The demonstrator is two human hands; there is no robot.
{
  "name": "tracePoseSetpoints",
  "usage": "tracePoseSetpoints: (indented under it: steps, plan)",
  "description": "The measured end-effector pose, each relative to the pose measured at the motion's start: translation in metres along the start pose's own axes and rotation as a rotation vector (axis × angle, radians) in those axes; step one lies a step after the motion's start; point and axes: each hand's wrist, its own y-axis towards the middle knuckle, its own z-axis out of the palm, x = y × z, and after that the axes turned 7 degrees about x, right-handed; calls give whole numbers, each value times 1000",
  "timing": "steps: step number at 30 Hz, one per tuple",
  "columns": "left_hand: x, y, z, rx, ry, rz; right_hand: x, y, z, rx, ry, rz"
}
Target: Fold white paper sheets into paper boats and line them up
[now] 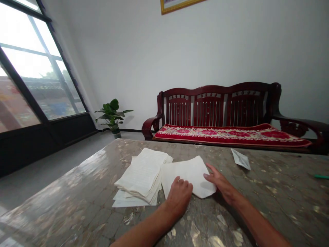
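My hands bear on a loose white paper sheaf (186,175) at a marble-patterned table (64,195), neither one gripping. My left hand (178,199) lies curled, its fingers (179,183) resting on the sheaf's near edge. My right hand (221,185) sits well apart, its fingers (209,175) flat against the far side. Both forearms angle in from the table's near edge, wrists low. Light, open-handed pressure from both sides is the sound way to steady thin sheets without creasing them. Just left of the sheaf stands a thick, curling stack of paper (140,175), with loose sheets (128,200) beneath it. A folded paper (241,159) and a green pen (321,176) lie to the right. Behind: a dark red wooden sofa (213,106) with a floral cushion (231,134).
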Motion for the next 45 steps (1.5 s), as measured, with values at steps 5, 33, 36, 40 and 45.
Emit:
tracePoseSetpoints:
  steps: [5,33,36,40,45]
  plan:
    - [17,-9,7,-155,44,-17,-20,11,-13,-172,-267,6]
    - [92,-8,-3,-135,-442,-526,-5,9,-60,-165,-92,37]
    - [84,21,2,-178,-1055,-631,-7,9,-57,-180,-72,-11]
    - [82,42,5,-133,-1576,-468,-9,7,-56,-184,-58,-111]
    - [85,40,-3,-449,-1224,-430,-6,13,-63,-253,-209,-301]
